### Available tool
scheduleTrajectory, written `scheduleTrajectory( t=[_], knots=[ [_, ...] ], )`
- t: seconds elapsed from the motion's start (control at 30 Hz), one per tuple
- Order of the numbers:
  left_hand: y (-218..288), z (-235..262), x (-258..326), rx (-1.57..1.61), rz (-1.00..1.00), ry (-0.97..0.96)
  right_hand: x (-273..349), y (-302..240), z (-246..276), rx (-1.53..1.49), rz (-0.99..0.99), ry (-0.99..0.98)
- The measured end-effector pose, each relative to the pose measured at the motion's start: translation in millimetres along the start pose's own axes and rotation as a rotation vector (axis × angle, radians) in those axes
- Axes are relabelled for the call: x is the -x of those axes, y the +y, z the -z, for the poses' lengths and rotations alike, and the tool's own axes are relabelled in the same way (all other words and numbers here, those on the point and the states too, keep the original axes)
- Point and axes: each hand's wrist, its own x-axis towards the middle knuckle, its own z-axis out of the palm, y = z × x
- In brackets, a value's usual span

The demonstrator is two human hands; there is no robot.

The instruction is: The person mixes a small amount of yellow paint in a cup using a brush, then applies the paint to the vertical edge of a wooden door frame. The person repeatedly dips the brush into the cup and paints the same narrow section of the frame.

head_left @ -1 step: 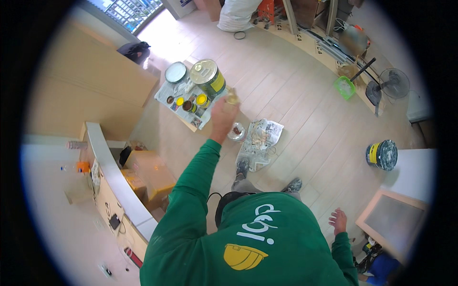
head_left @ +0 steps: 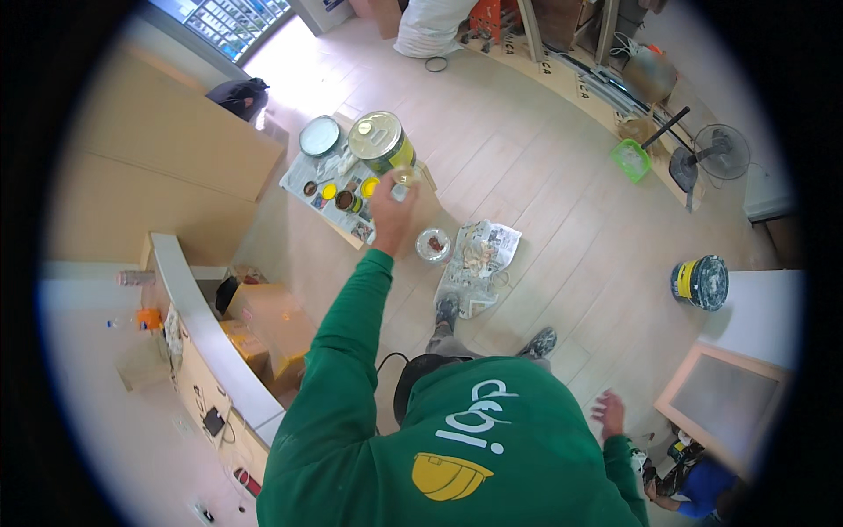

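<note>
My left arm, in a green sleeve, reaches out over the floor. The left hand (head_left: 391, 213) is closed round a small pale, see-through cup-like container (head_left: 403, 182), partly hidden by the fingers. Just beyond it stands a big metal paint can (head_left: 379, 140) with a yellow label. A low newspaper-covered board (head_left: 358, 230) carries this can, an open brown paint tin (head_left: 347, 201), yellow-topped tins (head_left: 370, 187) and a round pale lid (head_left: 320, 137). Nearer me, a clear tub (head_left: 433, 237) with something brown inside sits on the floor. My right hand (head_left: 608, 415) hangs at my side, fingers apart, touching nothing.
Newspaper (head_left: 481, 255) lies by my feet. At right stand a smeared bucket (head_left: 700, 283), a framed panel (head_left: 724, 404), a fan (head_left: 722, 151) and a green dustpan (head_left: 630, 161). Cardboard boxes (head_left: 272, 321) and a counter (head_left: 206, 321) are at left; a person in blue (head_left: 705, 492) is lower right.
My left hand has shifted slightly left with the small container. My right hand has moved a little left and down. The whole view has shifted slightly.
</note>
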Motion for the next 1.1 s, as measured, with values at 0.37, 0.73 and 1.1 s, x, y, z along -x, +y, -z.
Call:
scheduleTrajectory(
  t=[0.37, 0.73, 1.1],
  knots=[
    [-207, 46, -156, -0.132, 0.119, 0.025, 162, 109, -125, 0.760, 0.070, -0.026],
    [-237, 28, -166, -0.137, 0.197, -0.056, 192, 51, -150, 0.758, 0.225, 0.087],
    [-64, 32, -44, 0.483, 0.471, -0.043, 136, 37, -106, 0.362, -0.122, -0.005]
  ],
)
